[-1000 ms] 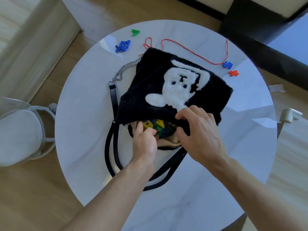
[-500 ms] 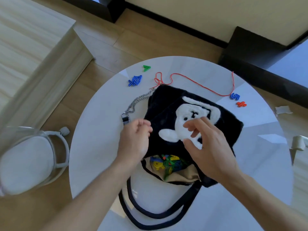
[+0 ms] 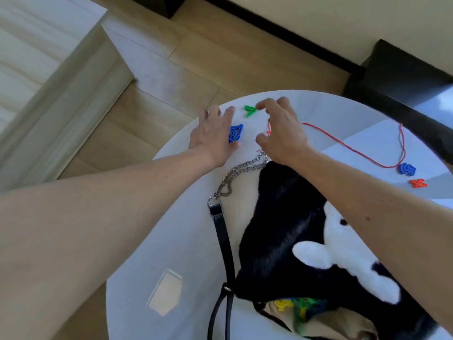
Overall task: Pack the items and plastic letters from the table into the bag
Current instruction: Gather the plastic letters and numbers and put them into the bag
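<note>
Plastic pieces sit near the far rim of the round white marble counter, so a sloppy sweep could flick the blue plastic letter cluster or green plastic letter off onto the floor; left hand grip is wide and flat over the blue one, right hand grip is wide, closing on the green, nothing held. Count outside the black furry bag with white animal patch: one green, two blue clusters incl. the far blue letter, one orange-red letter, one red string that could snag the right wrist; several more letters show in the bag mouth, number unclear.

Light wooden floor; black skirting board under a cream wall.
</note>
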